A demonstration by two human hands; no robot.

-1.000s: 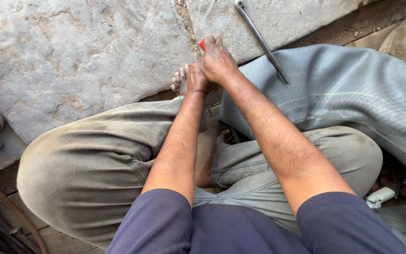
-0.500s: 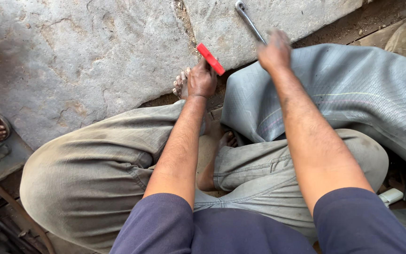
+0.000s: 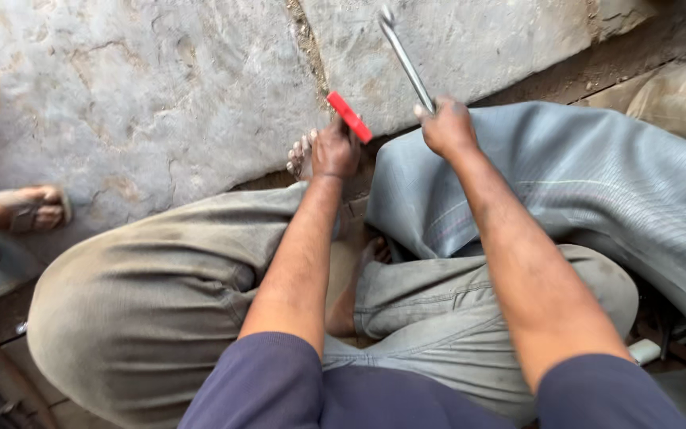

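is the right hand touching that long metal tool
Touching. The head view shows the right hand closed around the lower end of the metal tool.

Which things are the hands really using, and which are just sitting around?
In use:
left hand holding the red tool
right hand holding the metal rod
grey rubber tube beside both hands

Lying about:
sandalled foot of another person
small white object
stone slab
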